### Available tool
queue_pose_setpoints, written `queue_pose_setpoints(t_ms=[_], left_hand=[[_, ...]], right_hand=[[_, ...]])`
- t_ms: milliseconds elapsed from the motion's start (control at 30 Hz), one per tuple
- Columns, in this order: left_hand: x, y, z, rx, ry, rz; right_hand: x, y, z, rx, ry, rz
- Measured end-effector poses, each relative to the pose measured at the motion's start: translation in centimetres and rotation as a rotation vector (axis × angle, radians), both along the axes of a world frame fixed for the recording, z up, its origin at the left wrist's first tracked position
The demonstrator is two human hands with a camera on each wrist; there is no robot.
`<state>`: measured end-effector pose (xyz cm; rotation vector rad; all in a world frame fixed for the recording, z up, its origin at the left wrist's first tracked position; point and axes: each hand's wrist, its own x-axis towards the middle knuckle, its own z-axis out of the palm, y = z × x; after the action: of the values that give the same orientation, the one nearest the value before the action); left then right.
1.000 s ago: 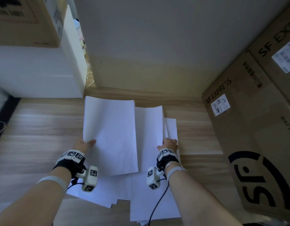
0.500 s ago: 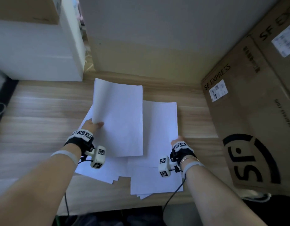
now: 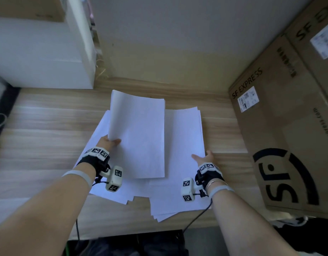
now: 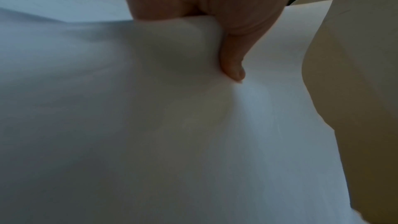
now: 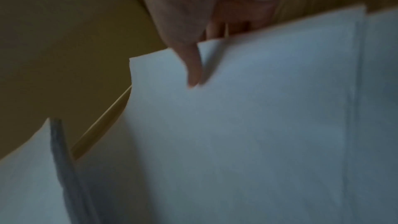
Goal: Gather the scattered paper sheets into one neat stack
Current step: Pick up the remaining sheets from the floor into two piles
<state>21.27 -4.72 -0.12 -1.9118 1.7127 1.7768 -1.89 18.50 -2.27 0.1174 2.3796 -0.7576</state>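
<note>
L hand (image 3: 109,143) pinches lifted white paper sheets (image 3: 139,133); R hand (image 3: 203,158) pinches loose sheets (image 3: 183,137) on bench (image 3: 39,126). Risk: thin pinch grip, sheets slip/fan out.

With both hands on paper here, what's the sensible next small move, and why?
Probably lower the bundle held by the left hand onto the sheets pinched by the right hand. That bundle is lifted above the desk, while loose sheets lie fanned beneath, corners misaligned.

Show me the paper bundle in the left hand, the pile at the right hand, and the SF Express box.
Held bundle (image 3: 139,135), head view, sheet middle.
Right pile (image 3: 183,130), head view, top sheet.
SF Express box (image 3: 281,137), head view, bare side.
</note>
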Motion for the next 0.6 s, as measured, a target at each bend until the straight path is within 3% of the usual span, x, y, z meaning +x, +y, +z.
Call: queue_pose_setpoints(t_ms=[67, 133, 400, 500, 600], left_hand=[[0.0, -0.1, -0.2, 0.0, 0.003, 0.007], [-0.1, -0.3, -0.3, 0.001, -0.007, 0.01], [0.1, -1.5, -0.4, -0.023, -0.08, 0.035], [-0.3, -1.7, -0.2, -0.025, -0.087, 0.043], [-1.7, -1.5, 0.5, -0.028, -0.045, 0.033]], right_hand=[[-0.1, 0.0, -0.1, 0.074, -0.099, 0.12], [-0.2, -0.2, -0.4, 0.068, -0.042, 0.171], [-6.6, 0.3, 3.6, -0.135, 0.314, -0.023], [-7.8, -0.3, 5.5, -0.188, 0.303, -0.007], [-7.1, -2.6, 4.8, -0.3, 0.252, 0.02]])
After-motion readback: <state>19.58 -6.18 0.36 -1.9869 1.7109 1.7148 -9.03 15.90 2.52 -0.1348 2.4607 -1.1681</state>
